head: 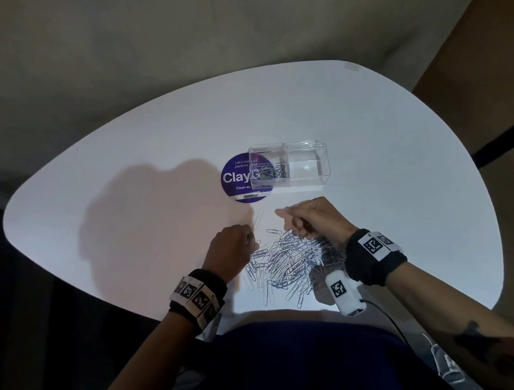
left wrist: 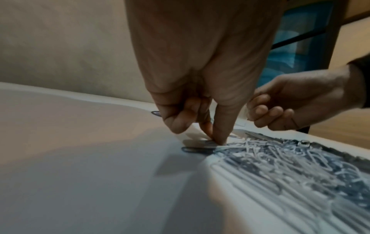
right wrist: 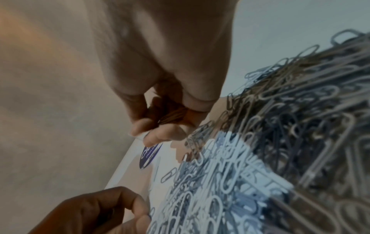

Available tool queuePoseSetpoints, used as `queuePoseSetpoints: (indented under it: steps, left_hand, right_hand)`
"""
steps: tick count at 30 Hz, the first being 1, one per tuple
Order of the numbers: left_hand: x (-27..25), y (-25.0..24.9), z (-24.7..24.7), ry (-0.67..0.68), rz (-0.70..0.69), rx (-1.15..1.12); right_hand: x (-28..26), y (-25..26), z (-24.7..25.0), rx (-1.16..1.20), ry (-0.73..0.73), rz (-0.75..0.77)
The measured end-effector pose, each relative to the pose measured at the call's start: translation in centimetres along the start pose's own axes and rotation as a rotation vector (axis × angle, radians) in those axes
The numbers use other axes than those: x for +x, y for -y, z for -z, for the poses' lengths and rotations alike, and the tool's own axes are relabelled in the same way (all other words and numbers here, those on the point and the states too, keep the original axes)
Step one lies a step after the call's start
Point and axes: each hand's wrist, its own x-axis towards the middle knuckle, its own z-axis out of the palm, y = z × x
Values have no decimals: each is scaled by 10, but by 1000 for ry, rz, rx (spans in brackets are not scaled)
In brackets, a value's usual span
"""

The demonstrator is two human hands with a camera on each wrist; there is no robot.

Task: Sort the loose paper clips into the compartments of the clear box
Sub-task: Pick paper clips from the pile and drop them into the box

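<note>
A big pile of silver paper clips [head: 288, 260] lies on the white table [head: 144, 151] just in front of me. Beyond it stands the clear box [head: 310, 172] with two compartments; the left one holds several clips [head: 275, 170], and the right one looks bare. My left hand [head: 249, 232] is at the pile's left edge, thumb and forefinger tips [left wrist: 219, 139] pinching down on a clip [left wrist: 197, 149] on the table. My right hand [head: 292, 223] hovers over the pile's far edge, its curled fingers [right wrist: 158, 134] holding a small bunch of clips [right wrist: 170, 118].
A round purple sticker [head: 240, 177] lies under the box's left end. Two clips [head: 257, 219] lie apart between the hands and the sticker. A white tagged device [head: 343, 291] with a black cable sits by my right wrist. The table's near edge runs close to my body.
</note>
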Motion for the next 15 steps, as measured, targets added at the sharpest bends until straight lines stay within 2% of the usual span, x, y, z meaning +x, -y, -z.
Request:
queuePoseSetpoints:
  steps: [2,4,6,10,13,15]
  left_hand:
    - [0,-1,-2,10,3,-30]
    - [-1,-2,-3,33,-7,-35]
    - [-1,-2,-2,70,-20,-44]
    - [-2,-7,3,105,8,-104]
    - [-1,-12,9,95,78,-276]
    - [0,-13,16,124,155,-550]
  right_hand:
    - [3,-4,2,8,7,4]
    - [9,-9,2,-82,10,42]
    - [14,-14,5,-309,0,134]
    - [18,-18,3,-909,40,321]
    - [17,-17,-2,-1059,77,327]
    - [18,-16,-3,-1049,100,291]
